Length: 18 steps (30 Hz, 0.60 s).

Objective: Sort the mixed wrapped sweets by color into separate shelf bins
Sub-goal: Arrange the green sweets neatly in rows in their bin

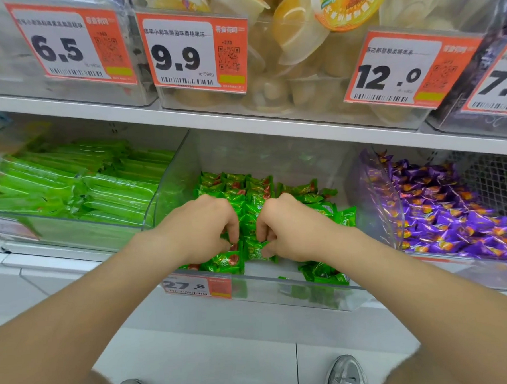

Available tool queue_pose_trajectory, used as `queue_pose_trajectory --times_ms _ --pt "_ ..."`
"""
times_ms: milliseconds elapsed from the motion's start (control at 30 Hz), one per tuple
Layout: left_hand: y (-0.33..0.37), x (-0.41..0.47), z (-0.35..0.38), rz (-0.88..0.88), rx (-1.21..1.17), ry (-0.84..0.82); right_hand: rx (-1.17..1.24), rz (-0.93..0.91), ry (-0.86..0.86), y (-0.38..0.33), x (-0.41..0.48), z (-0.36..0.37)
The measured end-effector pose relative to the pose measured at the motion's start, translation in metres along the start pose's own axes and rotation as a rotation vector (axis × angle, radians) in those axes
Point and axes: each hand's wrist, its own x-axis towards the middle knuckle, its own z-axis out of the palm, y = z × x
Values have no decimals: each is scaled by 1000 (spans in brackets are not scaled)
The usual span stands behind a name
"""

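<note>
While both bare forearms are reaching into the middle bin of clear rigid plastic (313,296), the left hand (204,229) and the right hand (290,229) are working just beside each other near its front wall. Each hand is curling its fingers downward and pinching the small, glossy green wrapped sweets (256,191), whose crinkled film ends are twisting outward. These sweets are lying in a loose heap across the bin floor, with a few resting against the front wall. An orange-and-white price label (197,285) is hanging on that wall. In the curved clear bin to the right, shiny purple wrapped sweets (444,218) are piling high. To the left, long flat green film packets (103,189) are lying stacked in rows. A white metal shelf (242,124) is running above all three.
</note>
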Motion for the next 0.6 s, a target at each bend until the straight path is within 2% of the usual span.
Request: queue_pose_trajectory --times_ms 333,600 --pt "2 4 5 -11 45 -11 -13 -32 -42 3 -1 1" --pt "4 7 7 -10 64 14 -48 35 24 0 3 6"
